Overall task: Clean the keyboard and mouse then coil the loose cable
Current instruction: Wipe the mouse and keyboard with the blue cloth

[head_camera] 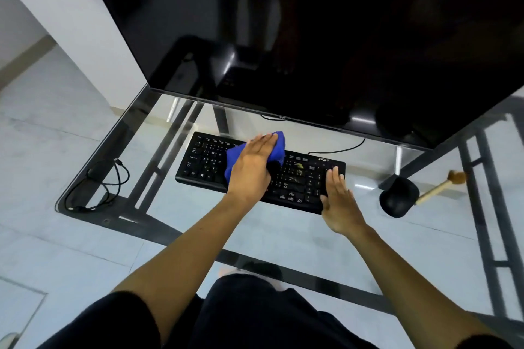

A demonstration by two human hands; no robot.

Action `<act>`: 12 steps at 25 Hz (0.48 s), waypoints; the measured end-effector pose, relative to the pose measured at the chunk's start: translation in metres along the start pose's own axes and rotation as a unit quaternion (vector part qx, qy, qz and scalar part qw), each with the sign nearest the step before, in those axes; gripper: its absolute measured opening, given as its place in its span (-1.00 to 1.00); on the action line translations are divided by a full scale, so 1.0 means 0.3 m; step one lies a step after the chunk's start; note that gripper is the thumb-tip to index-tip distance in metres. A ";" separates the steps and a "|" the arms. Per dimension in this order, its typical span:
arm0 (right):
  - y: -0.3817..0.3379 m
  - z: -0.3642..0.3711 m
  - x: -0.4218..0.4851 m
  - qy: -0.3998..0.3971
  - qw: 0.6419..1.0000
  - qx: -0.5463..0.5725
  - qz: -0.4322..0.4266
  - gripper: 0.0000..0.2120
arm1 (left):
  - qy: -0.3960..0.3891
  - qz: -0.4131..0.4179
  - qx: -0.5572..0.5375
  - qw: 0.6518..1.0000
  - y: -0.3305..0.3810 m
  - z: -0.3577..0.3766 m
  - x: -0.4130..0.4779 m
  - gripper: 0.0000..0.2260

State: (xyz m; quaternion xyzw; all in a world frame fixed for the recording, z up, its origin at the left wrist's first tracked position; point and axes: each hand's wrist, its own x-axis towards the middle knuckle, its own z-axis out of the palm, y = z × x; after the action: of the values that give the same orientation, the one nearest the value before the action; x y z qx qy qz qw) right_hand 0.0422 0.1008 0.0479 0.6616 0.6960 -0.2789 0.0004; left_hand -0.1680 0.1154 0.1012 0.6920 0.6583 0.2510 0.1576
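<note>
**Booth:** Talk us through it. Where are you?

**Me:** Left hand [252,167] flat on the blue cloth [276,144], fingers [266,140] straight and pressing it into the middle of the keyboard [204,161]. Nothing is gripped, the palm just pins it down. Right hand [338,201] lies open on the keyboard's right end, fingers together, bracing it.

**Booth:** And the danger?

**Me:** Sliding, I'd say. The keyboard sits on a glass counter [255,235], so a hard sweep could skate it sideways if my right hand lifts. Its own cord [340,147] runs off behind it under the monitor [312,37], and a shove away from me could tug that.

**Booth:** Those pale bits [299,171] on the keys between your hands?

**Me:** A flat, loose cloth may only push them down between the keys. With no pinch on it, the cloth could also bunch up and slip out from under my palm.

**Booth:** Anything to the right?

**Me:** The mouse [398,197] sits well right of the keyboard with the brush [442,185] just beside it. A wide stroke or a stray elbow could knock either one along the glass.

**Booth:** The loose cable [99,187]?

**Me:** Sprawled well left of the keyboard near the counter's corner and not yet coiled, so a leftward sweep could nudge it over the edge
</note>
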 end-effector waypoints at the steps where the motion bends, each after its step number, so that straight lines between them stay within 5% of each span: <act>1: 0.010 0.002 -0.002 -0.008 1.000 -0.009 -0.001 -0.41 | -0.016 0.033 0.020 0.999 0.028 0.022 0.018 -0.29; 7: 0.012 0.017 -0.004 -0.010 1.000 0.007 -0.003 -0.40 | -0.191 0.094 0.184 0.960 0.049 0.169 0.004 -0.35; 12: 0.022 0.023 0.008 -0.014 1.000 0.015 -0.012 -0.39 | -0.169 0.097 0.214 0.957 0.041 0.194 -0.051 -0.37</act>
State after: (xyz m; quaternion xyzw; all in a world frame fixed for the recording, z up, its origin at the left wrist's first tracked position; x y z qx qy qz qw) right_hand 0.0455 0.1002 0.0384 0.6494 0.6993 -0.2987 -0.0028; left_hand -0.1257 0.1059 0.0579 0.8024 0.5899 -0.0021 0.0901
